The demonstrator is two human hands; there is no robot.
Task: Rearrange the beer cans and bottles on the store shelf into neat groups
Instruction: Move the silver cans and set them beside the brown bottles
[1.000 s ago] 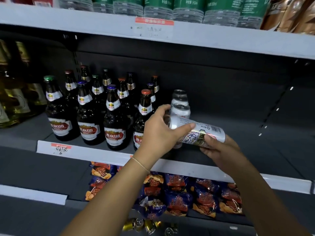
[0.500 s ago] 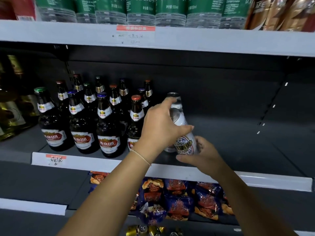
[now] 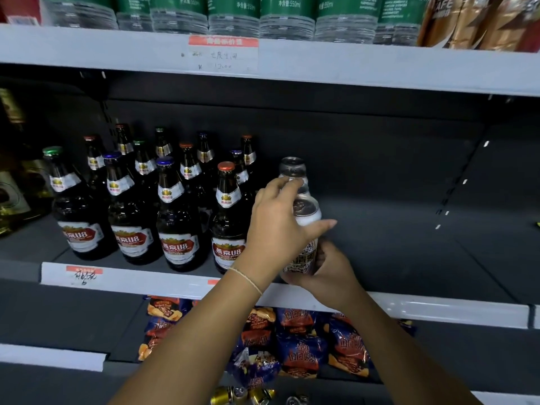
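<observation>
A white beer can (image 3: pixel 306 217) stands upright at the front of the dark middle shelf (image 3: pixel 409 258), held by both hands. My left hand (image 3: pixel 277 226) curls round its upper part from the left. My right hand (image 3: pixel 327 270) grips its base from the front right. Behind it, more silver cans (image 3: pixel 292 168) line up toward the back. To the left stands a group of several brown beer bottles (image 3: pixel 178 217) with red-and-white labels and coloured caps.
The shelf to the right of the cans is bare. Green-labelled water bottles (image 3: pixel 233 10) fill the upper shelf. Snack bags (image 3: pixel 298 346) lie on the lower shelf, gold cans (image 3: pixel 242 394) below them. Yellowish bottles (image 3: pixel 14 194) stand at far left.
The can was lying sideways in both hands a second ago. It has been turned upright and brought down onto the shelf in front of the other cans.
</observation>
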